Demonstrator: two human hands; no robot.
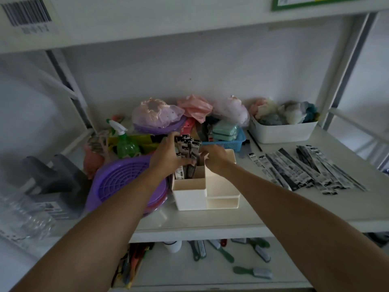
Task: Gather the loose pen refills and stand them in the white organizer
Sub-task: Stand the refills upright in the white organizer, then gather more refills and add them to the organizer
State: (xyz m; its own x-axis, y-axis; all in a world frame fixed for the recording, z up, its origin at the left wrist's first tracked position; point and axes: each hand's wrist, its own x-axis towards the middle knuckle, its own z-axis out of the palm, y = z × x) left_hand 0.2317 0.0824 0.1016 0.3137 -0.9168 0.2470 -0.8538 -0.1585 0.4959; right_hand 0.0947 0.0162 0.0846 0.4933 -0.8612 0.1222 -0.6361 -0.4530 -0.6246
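Observation:
A white organizer (189, 196) with several compartments stands on the shelf in front of me. A bunch of packaged pen refills (188, 145) stands upright in its back left compartment. My left hand (166, 158) is closed around that bunch from the left. My right hand (214, 158) presses against the bunch from the right, above the organizer's back wall, fingers curled on the packs. Many more loose pen refills (303, 169) in black-and-white wrappers lie spread flat on the shelf to the right.
Purple plastic baskets (124, 178) sit just left of the organizer, with a green spray bottle (124, 142) behind. A blue basket (229, 144) and a white bin (282, 131) of fabric stand at the back. Combs and brushes (223, 252) lie on the lower shelf.

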